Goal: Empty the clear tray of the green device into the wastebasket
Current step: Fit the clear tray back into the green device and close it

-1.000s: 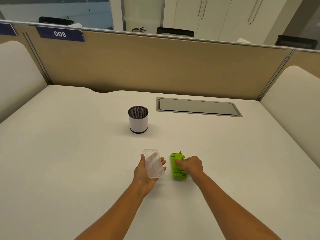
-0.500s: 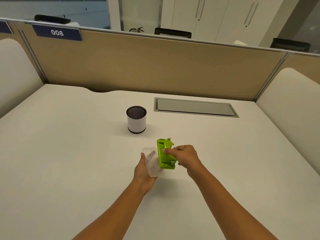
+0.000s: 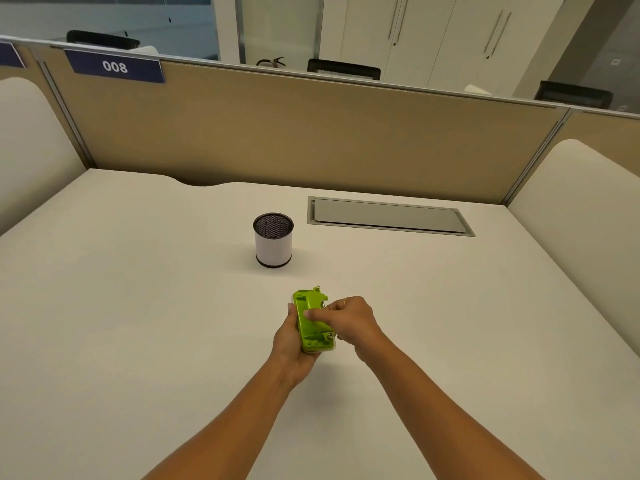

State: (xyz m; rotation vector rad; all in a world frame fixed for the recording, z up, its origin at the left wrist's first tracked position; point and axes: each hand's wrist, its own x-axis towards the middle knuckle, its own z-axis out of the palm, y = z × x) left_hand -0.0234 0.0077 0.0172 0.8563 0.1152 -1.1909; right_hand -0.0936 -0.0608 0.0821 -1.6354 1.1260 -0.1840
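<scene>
Green device (image 3: pixel 310 328) in the grasp of left hand (image 3: pixel 288 348) and right hand (image 3: pixel 350 318).

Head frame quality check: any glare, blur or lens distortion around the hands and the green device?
Head view: soft, even light, no glare on the table; wide-angle lens slightly bows the partition top; wastebasket casts only a faint shadow; left hand, right hand and green device are sharp; the clear tray shows only as a thin edge.

left hand (image 3: pixel 290 342) cupped, right hand (image 3: pixel 349 320) pinching
</scene>
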